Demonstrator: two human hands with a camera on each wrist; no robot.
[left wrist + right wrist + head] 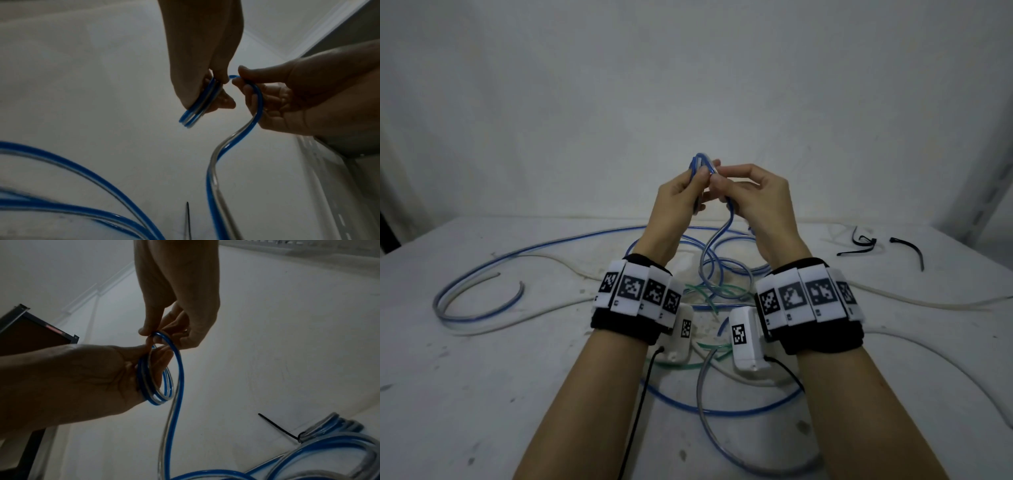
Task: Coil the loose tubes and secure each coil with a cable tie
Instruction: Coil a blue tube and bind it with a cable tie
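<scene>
Head view: at frame centre, a small coil (700,164) of blue tube (717,240) is gripped by the left hand (681,192), while the next loop is pinched by the right hand (751,195). Cable ties (859,245) are seen at right on the table (482,377). Should either grip slacken, the springy turns would likely be lost; the trailing length could snag in the tangle below.

I count two hands, my left hand (678,195) and right hand (753,198), both pinching the one blue tube (717,236). Under the wrists I see one green tube (709,294). Out beyond the right hand is a white tube (914,301); I can't tell how many there are. Right of that hand lie at least two ties (909,251). One more tie (275,426) binds one coil (329,426).
</scene>
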